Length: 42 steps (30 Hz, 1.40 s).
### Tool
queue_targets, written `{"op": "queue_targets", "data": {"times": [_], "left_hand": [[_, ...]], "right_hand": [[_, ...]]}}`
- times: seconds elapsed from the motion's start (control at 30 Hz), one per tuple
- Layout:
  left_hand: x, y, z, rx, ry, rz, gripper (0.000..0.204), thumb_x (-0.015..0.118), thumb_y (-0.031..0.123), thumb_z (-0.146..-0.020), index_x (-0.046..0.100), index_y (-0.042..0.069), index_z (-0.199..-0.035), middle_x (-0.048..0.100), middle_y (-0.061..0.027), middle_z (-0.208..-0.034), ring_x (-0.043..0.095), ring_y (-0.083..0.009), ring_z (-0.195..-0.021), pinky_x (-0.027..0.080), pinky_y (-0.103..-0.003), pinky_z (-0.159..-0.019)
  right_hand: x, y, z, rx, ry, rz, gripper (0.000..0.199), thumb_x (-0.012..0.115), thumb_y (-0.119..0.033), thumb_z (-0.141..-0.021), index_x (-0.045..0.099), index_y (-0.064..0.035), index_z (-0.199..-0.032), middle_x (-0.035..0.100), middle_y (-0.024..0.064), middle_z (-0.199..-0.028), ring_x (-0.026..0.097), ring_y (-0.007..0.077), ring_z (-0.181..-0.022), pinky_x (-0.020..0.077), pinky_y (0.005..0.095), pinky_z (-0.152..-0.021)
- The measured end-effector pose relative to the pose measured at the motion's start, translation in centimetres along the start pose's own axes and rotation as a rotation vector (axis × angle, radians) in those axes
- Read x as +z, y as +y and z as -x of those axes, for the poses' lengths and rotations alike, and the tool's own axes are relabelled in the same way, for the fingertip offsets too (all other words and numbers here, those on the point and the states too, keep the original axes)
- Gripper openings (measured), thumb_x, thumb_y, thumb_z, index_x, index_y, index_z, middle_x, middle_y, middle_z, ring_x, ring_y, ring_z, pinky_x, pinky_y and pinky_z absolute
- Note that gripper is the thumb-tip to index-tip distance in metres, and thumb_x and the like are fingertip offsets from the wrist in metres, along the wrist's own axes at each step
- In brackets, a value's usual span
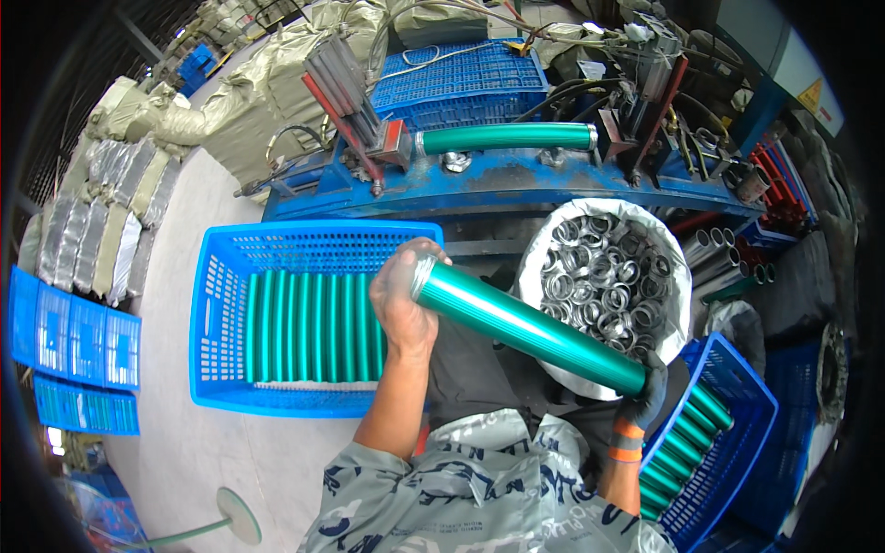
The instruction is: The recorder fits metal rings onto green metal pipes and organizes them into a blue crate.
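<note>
A shiny green ribbed metal tube (pixel 530 323) slants across in front of me, held at both ends. My bare left hand (pixel 403 295) is wrapped round its upper left end, where a silver ring (pixel 422 278) is seated. At the lower right end my right hand (pixel 647 401), in a dark glove with an orange cuff, closes round the tube and hides that end. Just beyond the tube stands a white sack (pixel 680 267) of loose silver rings (pixel 599 276). Another green tube (pixel 507 139) lies level in the blue bench machine between its two end clamps.
A blue crate (pixel 318 405) at left holds a row of green tubes; a second blue crate (pixel 751 369) at right holds more. The blue machine bench (pixel 498 189) spans the far side. Bare metal tubes (pixel 724 253) lie at right. A round disc (pixel 239 516) stands lower left.
</note>
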<state>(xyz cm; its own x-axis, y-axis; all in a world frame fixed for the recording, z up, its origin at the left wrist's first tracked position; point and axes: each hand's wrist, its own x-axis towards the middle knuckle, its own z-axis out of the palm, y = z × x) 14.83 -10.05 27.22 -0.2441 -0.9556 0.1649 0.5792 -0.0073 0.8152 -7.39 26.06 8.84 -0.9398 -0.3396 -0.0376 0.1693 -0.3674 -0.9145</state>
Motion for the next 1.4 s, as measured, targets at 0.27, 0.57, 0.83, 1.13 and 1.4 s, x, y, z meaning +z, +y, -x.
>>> {"op": "queue_targets", "data": {"times": [0.27, 0.57, 0.83, 1.13, 1.4], "left_hand": [[2.1, 1.8, 0.0, 0.087, -0.167, 0.107, 0.041, 0.068, 0.029, -0.112, 0.078, -0.006, -0.13, 0.079, -0.0223, -0.122, 0.077, -0.0319, -0.106, 0.063, -0.047, -0.099], [2.7, 3.5, -2.3, 0.147, -0.388, 0.135, 0.033, 0.072, 0.016, -0.105, 0.08, -0.005, -0.128, 0.077, -0.0222, -0.123, 0.079, -0.0323, -0.108, 0.065, -0.051, -0.101], [4.7, 3.2, -2.2, 0.155, -0.371, 0.216, 0.028, 0.075, 0.018, -0.101, 0.083, -0.005, -0.114, 0.077, -0.021, -0.116, 0.079, -0.0301, -0.1, 0.064, -0.043, -0.095], [6.3, 3.8, -0.7, 0.206, -0.506, 0.147, 0.069, 0.087, 0.037, -0.1, 0.064, -0.001, -0.153, 0.076, -0.0226, -0.122, 0.08, -0.0325, -0.108, 0.065, -0.046, -0.099], [6.3, 0.7, 4.5, 0.078, -0.623, 0.082, 0.13, 0.107, 0.041, -0.082, 0.031, 0.005, -0.18, 0.073, -0.0248, -0.145, 0.074, -0.0363, -0.133, 0.057, -0.049, -0.116]], "right_hand": [[2.1, 4.7, -1.6, 0.468, 0.155, -0.093, 0.043, 0.074, -0.048, -0.105, 0.082, -0.0128, -0.129, 0.083, 0.0048, -0.101, 0.075, 0.0204, -0.074, 0.0498, 0.0338, -0.049], [4.9, 3.8, 1.1, 0.643, 0.081, -0.224, 0.039, 0.071, -0.049, -0.105, 0.079, -0.014, -0.122, 0.081, 0.0055, -0.095, 0.068, 0.0277, -0.059, 0.0494, 0.0392, -0.046], [4.8, 3.4, 1.9, 0.785, 0.128, -0.209, 0.039, 0.072, -0.053, -0.103, 0.083, -0.0178, -0.116, 0.079, 0.0022, -0.09, 0.063, 0.0231, -0.057, 0.049, 0.0327, -0.048], [3.0, 4.5, 1.2, 0.893, 0.0, -0.203, 0.046, 0.065, -0.059, -0.104, 0.076, -0.0142, -0.103, 0.07, 0.0064, -0.075, 0.061, 0.0282, -0.052, 0.0472, 0.0384, -0.046], [4.6, 3.5, 0.9, 1.009, -0.078, -0.205, 0.05, 0.067, -0.06, -0.102, 0.081, -0.0139, -0.115, 0.076, 0.0086, -0.081, 0.064, 0.0311, -0.054, 0.0402, 0.042, -0.044]]}}
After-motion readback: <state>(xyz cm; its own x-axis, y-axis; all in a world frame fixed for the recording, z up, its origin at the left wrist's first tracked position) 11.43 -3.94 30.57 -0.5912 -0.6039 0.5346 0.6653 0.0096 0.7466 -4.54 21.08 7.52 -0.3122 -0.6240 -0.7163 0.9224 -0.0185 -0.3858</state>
